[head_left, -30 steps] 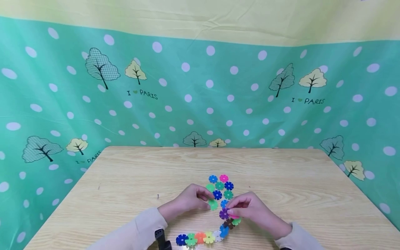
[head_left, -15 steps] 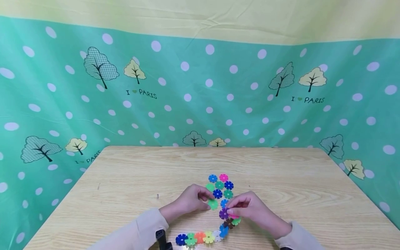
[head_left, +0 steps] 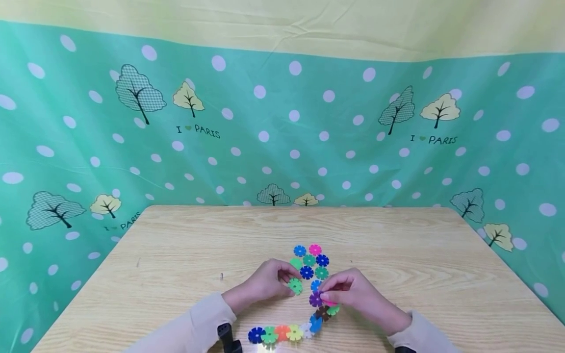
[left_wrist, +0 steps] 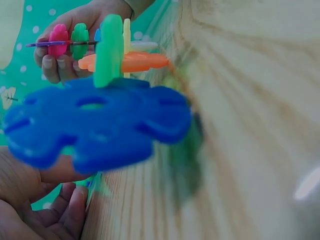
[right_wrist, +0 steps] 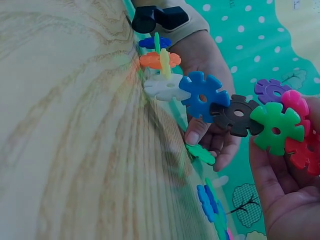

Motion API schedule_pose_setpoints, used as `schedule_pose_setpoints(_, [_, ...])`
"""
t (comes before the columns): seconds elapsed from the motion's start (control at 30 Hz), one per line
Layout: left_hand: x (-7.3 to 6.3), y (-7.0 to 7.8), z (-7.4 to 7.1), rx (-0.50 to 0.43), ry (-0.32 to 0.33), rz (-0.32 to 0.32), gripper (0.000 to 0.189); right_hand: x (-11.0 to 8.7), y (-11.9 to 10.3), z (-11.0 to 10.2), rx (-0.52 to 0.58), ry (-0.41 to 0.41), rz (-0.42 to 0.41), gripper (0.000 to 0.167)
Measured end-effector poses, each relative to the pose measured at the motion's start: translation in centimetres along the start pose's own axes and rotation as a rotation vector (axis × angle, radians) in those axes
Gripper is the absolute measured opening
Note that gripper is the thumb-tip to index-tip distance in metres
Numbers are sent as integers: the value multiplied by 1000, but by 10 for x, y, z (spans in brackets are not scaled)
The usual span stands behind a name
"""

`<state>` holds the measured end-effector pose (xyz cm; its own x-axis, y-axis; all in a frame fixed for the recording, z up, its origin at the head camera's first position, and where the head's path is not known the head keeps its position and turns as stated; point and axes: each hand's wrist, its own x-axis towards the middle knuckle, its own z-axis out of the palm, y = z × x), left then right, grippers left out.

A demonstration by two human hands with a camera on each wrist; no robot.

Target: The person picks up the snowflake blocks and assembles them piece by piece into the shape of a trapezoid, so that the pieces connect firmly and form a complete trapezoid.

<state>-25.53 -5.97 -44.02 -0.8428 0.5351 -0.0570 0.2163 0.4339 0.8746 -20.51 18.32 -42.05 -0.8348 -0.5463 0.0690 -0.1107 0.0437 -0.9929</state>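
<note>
My left hand (head_left: 268, 280) pinches a light green notched flower disc (head_left: 295, 286) by its edge; the right wrist view shows this green disc (right_wrist: 201, 154) under the thumb. My right hand (head_left: 359, 297) holds one end of a linked chain of such discs. By its fingers are a purple disc (right_wrist: 270, 91), a pink disc (right_wrist: 296, 106), a green disc (right_wrist: 276, 128) and a red disc (right_wrist: 303, 152). A brown disc (right_wrist: 237, 115) and a blue disc (right_wrist: 204, 96) lead on to white, yellow, orange and green ones. A dark blue disc (left_wrist: 95, 120) ends the chain, large in the left wrist view.
Beyond the hands, several loose discs lie on the wooden table (head_left: 198, 235), among them a pink disc (head_left: 315, 250) and a teal disc (head_left: 321, 272). A polka-dot curtain (head_left: 282, 122) hangs behind the table. A black wrist device (head_left: 228, 338) sits at the left sleeve.
The light green disc in my left hand has shifted slightly left, away from the loose discs, and turned to show more of its face. My right hand and the chain stay nearly still.
</note>
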Motion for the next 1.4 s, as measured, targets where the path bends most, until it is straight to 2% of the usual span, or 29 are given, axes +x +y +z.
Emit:
schedule_pose_setpoints(0.17, [-1,-2,-3,-39,8,0,30,-1,-2,-2,-58,46,35,23])
schedule_pose_setpoints(0.37, [-4,-4,-7,-54,-2,5,22,-1,-5,-3,-103,65,14,22])
schedule_pose_setpoints(0.53, [-7,-2,-13,-78,11,-15,17,0,-9,-2,-145,97,14,20])
schedule_pose_setpoints(0.67, [-12,4,-19,-127,7,-34,16,-1,-10,-3,-179,132,16,20])
schedule_pose_setpoints(0.87, [-21,23,-21,-247,-28,-36,18,-1,-10,-4,-188,139,0,20])
schedule_pose_setpoints(1.0, [-29,35,-17,-300,-62,-42,17,-2,-9,-3,-196,140,-24,18])
schedule_pose_setpoints(1.17, [-34,41,-11,-364,-92,-52,15,-1,-8,-2,-197,145,-48,17])
schedule_pose_setpoints(1.4, [-37,48,-5,-435,-73,-88,17,-2,-9,-1,-189,135,-87,16])
